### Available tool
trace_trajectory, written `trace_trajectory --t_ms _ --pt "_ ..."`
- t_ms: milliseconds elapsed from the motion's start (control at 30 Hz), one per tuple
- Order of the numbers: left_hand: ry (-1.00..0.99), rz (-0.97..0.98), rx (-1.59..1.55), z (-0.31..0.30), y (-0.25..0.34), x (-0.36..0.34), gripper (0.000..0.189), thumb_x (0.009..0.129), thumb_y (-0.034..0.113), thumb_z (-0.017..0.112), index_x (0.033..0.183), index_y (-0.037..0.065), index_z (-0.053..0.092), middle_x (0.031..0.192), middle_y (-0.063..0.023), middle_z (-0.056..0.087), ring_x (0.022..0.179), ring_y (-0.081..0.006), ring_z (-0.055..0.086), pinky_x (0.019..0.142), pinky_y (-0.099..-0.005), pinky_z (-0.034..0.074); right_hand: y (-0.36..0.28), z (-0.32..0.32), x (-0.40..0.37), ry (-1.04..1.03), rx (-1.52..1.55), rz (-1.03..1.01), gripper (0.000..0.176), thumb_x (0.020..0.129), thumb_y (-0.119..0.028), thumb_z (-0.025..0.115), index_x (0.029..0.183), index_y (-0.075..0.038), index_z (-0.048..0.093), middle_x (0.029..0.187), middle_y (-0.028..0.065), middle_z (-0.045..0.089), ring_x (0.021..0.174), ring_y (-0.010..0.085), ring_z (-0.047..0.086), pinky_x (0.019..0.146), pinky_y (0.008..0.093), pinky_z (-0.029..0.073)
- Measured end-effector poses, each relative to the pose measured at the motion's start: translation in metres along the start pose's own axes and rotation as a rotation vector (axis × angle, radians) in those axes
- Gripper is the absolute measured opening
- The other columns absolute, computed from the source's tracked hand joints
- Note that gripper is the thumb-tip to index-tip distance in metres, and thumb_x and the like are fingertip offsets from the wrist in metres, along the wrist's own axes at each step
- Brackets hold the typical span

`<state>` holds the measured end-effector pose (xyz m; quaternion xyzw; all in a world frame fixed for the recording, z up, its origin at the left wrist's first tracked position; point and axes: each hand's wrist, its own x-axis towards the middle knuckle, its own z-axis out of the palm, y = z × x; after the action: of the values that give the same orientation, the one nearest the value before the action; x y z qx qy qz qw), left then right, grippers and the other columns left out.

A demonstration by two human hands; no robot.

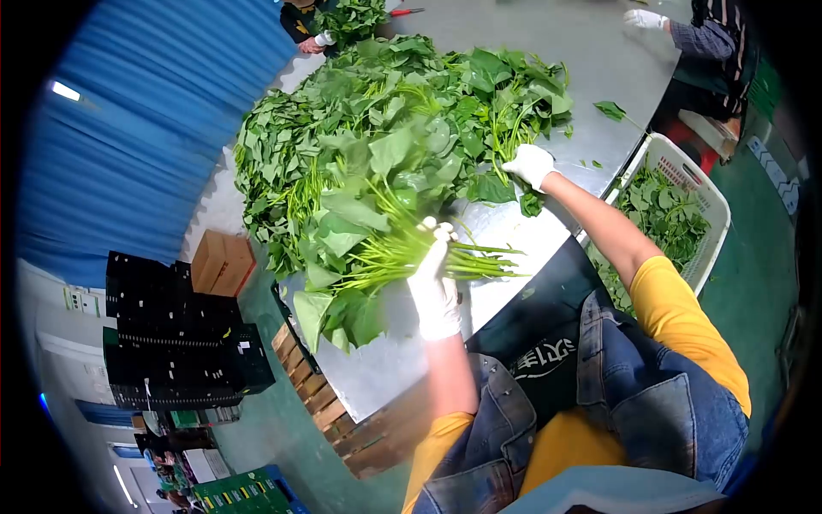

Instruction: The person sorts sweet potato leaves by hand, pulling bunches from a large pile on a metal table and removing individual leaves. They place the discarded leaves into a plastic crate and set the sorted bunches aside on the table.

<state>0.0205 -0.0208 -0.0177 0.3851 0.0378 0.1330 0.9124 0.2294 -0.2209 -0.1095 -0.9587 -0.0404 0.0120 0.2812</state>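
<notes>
My left hand, in a white glove, is closed around a bunch of leafy greens with long pale stems. The cut stem ends point right, and broad leaves spread out to the left over the metal table. At the right side of a large heap of the same greens, my right hand, also gloved, has its fingers curled on some leafy stems. A leaf hangs just below that hand. My right fingertips are partly hidden among the leaves.
A white plastic basket holding loose leaves stands beside the table at right. Across the table are one co-worker's hand and another's gloved hand. Black crates, a cardboard box and a wooden pallet are at left.
</notes>
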Motion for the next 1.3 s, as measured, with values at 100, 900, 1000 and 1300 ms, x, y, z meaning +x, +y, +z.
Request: trace_trajectory --t_ms 100,900,1000,1300 --pt "0.071 0.368 0.831 0.008 0.002 -0.015 0.034 0.08 -0.008 0.063 0.112 -0.001 0.056 0.103 -0.0089 0.06 0.095 -0.0195 0.06 0.086 -0.0306 0.048 0.021 -0.009 0.011 0.154 0.256 -0.003 0.04 0.075 -0.04 0.069 0.084 -0.001 0.07 0.074 0.0171 0.067 0.068 0.0305 0.064 0.065 0.0371 0.049" --pt "-0.018 -0.006 0.516 -0.019 -0.039 0.068 0.019 0.075 -0.003 0.071 0.092 -0.002 0.064 0.084 -0.0078 0.064 0.073 -0.0165 0.062 0.068 -0.0282 0.051 -0.031 -0.052 -0.13 -0.162 0.762 -0.438 0.026 0.082 -0.008 0.062 0.106 0.0 0.067 0.083 0.0095 0.068 0.074 0.0154 0.063 0.069 0.0272 0.048" --pt "-0.04 0.0 0.549 -0.03 -0.047 0.071 0.02 0.075 -0.004 0.071 0.094 -0.003 0.065 0.087 -0.0087 0.065 0.072 -0.0165 0.061 0.068 -0.0275 0.051 -0.029 -0.07 -0.13 -0.115 0.565 -0.518 0.024 0.082 -0.01 0.064 0.105 -0.004 0.068 0.081 0.0098 0.067 0.071 0.0167 0.062 0.068 0.0276 0.047" --pt "0.06 -0.04 0.61 -0.009 -0.075 0.067 0.027 0.074 -0.005 0.07 0.101 -0.007 0.063 0.095 -0.0111 0.065 0.079 -0.0183 0.063 0.072 -0.0297 0.053 -0.036 -0.101 -0.127 -0.564 0.775 -0.341 0.054 0.079 -0.011 0.069 0.129 -0.002 0.052 0.103 0.0056 0.065 0.079 0.0113 0.059 0.074 0.0275 0.048"
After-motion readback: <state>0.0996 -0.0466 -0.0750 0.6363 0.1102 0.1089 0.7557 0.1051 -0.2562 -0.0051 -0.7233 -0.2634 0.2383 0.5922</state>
